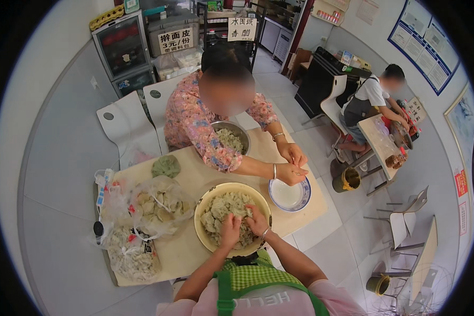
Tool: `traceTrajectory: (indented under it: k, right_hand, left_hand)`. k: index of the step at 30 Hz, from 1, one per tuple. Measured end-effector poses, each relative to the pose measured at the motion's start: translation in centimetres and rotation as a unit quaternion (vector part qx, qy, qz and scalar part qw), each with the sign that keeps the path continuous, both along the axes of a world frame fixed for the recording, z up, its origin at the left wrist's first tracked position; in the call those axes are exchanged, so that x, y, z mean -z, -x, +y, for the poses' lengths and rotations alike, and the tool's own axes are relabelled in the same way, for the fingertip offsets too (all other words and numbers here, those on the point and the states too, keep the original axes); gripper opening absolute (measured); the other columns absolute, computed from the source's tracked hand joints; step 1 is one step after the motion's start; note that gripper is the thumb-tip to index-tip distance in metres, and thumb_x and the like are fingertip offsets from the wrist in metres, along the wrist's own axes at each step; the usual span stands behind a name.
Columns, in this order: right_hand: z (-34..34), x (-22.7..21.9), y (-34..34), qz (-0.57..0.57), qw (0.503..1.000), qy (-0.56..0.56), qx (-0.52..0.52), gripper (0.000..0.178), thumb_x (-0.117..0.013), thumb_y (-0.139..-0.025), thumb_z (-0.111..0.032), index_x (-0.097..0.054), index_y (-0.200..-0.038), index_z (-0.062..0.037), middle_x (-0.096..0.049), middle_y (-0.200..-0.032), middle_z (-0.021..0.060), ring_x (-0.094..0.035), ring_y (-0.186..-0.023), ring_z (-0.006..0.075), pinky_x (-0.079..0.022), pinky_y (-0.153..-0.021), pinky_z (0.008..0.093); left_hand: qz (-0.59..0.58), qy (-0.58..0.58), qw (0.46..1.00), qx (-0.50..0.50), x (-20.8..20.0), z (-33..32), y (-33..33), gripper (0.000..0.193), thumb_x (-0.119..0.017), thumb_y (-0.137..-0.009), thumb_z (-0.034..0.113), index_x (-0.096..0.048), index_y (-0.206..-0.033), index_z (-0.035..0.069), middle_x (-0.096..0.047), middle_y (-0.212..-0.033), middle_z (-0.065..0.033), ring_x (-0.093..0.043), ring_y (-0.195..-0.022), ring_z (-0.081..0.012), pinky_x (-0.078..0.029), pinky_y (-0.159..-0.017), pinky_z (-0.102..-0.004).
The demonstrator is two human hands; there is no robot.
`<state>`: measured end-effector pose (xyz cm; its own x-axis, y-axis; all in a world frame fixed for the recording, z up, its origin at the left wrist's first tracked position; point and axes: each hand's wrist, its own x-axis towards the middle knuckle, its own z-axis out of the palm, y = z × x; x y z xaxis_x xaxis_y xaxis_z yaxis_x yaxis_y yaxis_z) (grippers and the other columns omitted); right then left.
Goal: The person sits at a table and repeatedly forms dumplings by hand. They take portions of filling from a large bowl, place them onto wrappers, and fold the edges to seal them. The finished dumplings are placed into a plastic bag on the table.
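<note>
A yellow enamel basin (198,220) stands at my edge of the table, full of a pale green, lumpy, dough-like mixture (227,204). Both of my hands are inside it, near each other. My left hand (230,230) is closed, its fingers pressed into the mixture. Beside it, my right hand (257,221), with a bracelet at the wrist, pinches some of the same mixture; the fingertips are partly hidden. Across the table, a person in a flowered shirt (187,113) holds both hands together over a blue-and-white bowl (299,203) with something white in it.
A steel bowl (246,138) of similar mixture sits by the other person. Left of the basin lie clear plastic bags (160,203) of pale lumps and a green bundle (166,166). Farther right, another person works at a small table (376,138); a bin (346,180) stands nearby.
</note>
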<state>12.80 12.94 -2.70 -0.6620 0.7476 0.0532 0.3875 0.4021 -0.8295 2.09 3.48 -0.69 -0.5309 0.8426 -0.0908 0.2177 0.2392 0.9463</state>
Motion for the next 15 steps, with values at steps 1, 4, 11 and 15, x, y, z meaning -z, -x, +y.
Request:
traceTrajectory:
  k: [1, 4, 11, 15]
  right_hand:
    - [-0.2, 0.1, 0.3, 0.053, 0.997, -0.043, -0.025, 0.044, -0.045, -0.075, -0.008, -0.037, -0.119, -0.0072, -0.055, -0.088, 0.0190, -0.056, -0.077, 0.0343, -0.043, -0.070, 0.0395]
    - [-0.6, -1.5, 0.3, 0.047, 0.993, 0.064, -0.085, 0.051, -0.044, -0.076, -0.009, -0.029, -0.125, -0.0056, -0.052, -0.099, 0.0201, -0.055, -0.085, 0.0344, -0.042, -0.075, 0.0382]
    - [-1.8, -3.2, 1.5, -0.050, 0.995, 0.052, -0.066, 0.048, -0.046, -0.077, -0.011, -0.029, -0.122, -0.0052, -0.050, -0.100, 0.0268, -0.054, -0.086, 0.0373, -0.043, -0.073, 0.0388]
    - [0.1, -2.8, 0.1, -0.204, 0.968, 0.144, -0.007, 0.048, -0.049, -0.075, -0.007, -0.029, -0.118, -0.0027, -0.049, -0.101, 0.0271, -0.052, -0.090, 0.0379, -0.042, -0.076, 0.0389]
  left_hand:
    - [-0.054, -0.012, 0.998, 0.004, -0.2, 0.1, 0.1, 0.017, -0.046, -0.089, 0.022, -0.046, -0.088, 0.004, -0.048, -0.069, -0.0036, -0.045, -0.060, -0.0131, -0.038, -0.056, -0.0292]
    - [-0.171, -0.006, 0.985, 0.018, -1.6, 0.2, 0.5, 0.023, -0.045, -0.089, 0.024, -0.047, -0.101, 0.004, -0.048, -0.072, -0.0054, -0.047, -0.064, -0.0149, -0.040, -0.059, -0.0304]
    - [-0.186, 0.074, 0.979, 0.046, -0.5, -0.1, 0.9, 0.028, -0.044, -0.090, 0.026, -0.045, -0.105, 0.003, -0.049, -0.073, -0.0074, -0.047, -0.060, -0.0147, -0.040, -0.057, -0.0306]
    - [-0.051, 0.069, 0.993, 0.080, -3.8, -0.6, 0.4, 0.032, -0.044, -0.089, 0.031, -0.044, -0.106, 0.003, -0.053, -0.074, -0.0076, -0.050, -0.060, -0.0148, -0.041, -0.056, -0.0302]
